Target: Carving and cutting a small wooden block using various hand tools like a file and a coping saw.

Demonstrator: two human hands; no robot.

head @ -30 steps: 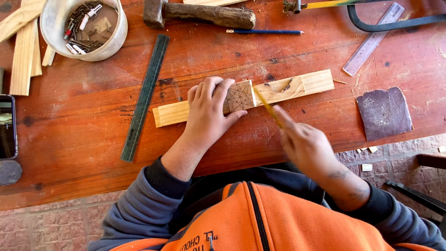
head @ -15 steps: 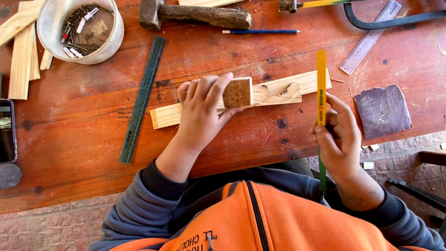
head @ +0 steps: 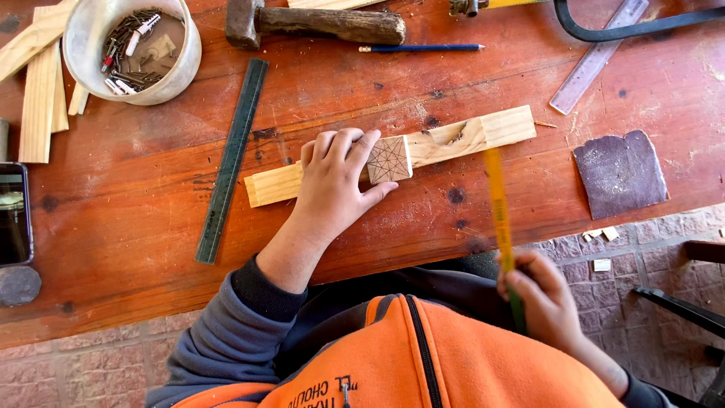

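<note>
My left hand lies flat on a long pale wooden strip on the red-brown table. Its fingertips touch a small square wood block marked with a star of pencil lines, which sits on the strip. My right hand is near my chest, off the table's front edge, and grips a yellow and green pencil-like stick that points up over the table.
A dark green ruler lies left of the strip. At the back are a bowl of screws and plugs, a hammer, a blue pencil and a clear ruler. Sandpaper lies right, wood slats and a phone left.
My right hand drew back from the block with the yellow stick, first lifting it upright to the right, then pulling toward my chest. My left hand stayed on the strip, uncovering more of the block.
</note>
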